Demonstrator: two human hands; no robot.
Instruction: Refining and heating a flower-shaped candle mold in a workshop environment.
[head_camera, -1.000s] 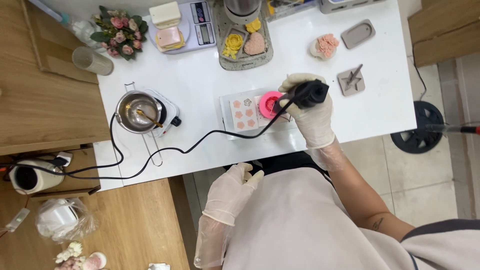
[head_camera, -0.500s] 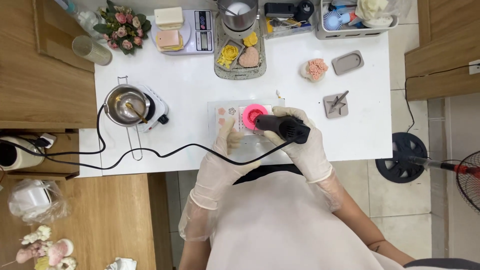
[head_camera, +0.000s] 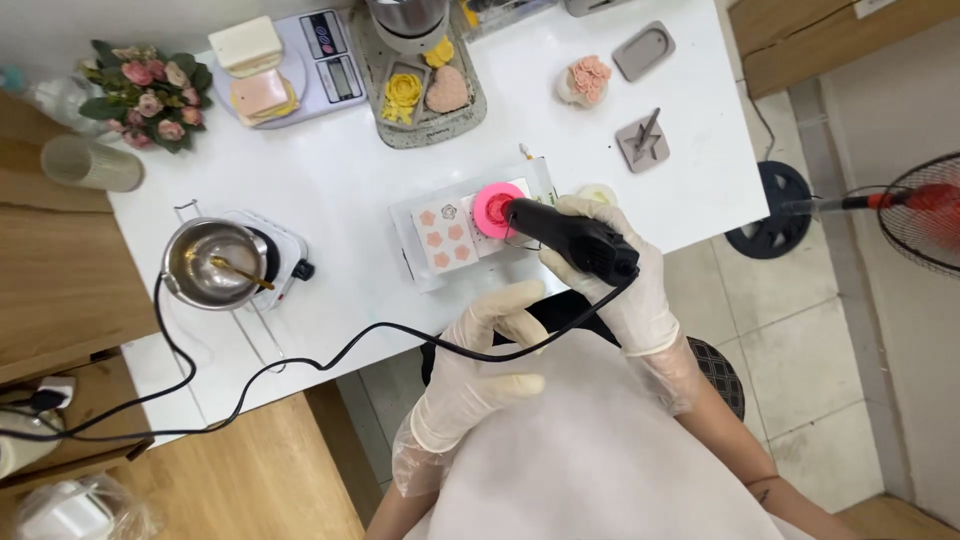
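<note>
My right hand (head_camera: 625, 290), in a pale glove, grips a black corded heat tool (head_camera: 570, 235) whose nozzle points at a round pink mould (head_camera: 494, 208). That mould sits on a clear tray (head_camera: 420, 262) beside a square white mould with several small pink flower shapes (head_camera: 445, 238). My gloved left hand (head_camera: 485, 365) hovers below the table edge over my white apron, fingers loosely curled and holding nothing, with the tool's black cable (head_camera: 330, 358) running just past it.
A steel pot (head_camera: 205, 262) stands on a small white hotplate (head_camera: 280, 248) at the left. At the back are a scale (head_camera: 320, 50) with soap blocks, a grey tray (head_camera: 425, 120) with flower shapes, a bouquet (head_camera: 140, 95) and a glass (head_camera: 90, 165). A fan (head_camera: 925, 215) stands right.
My left hand has come off the tray and dropped back below the table edge. The right hand still aims the heat tool at the pink mould.
</note>
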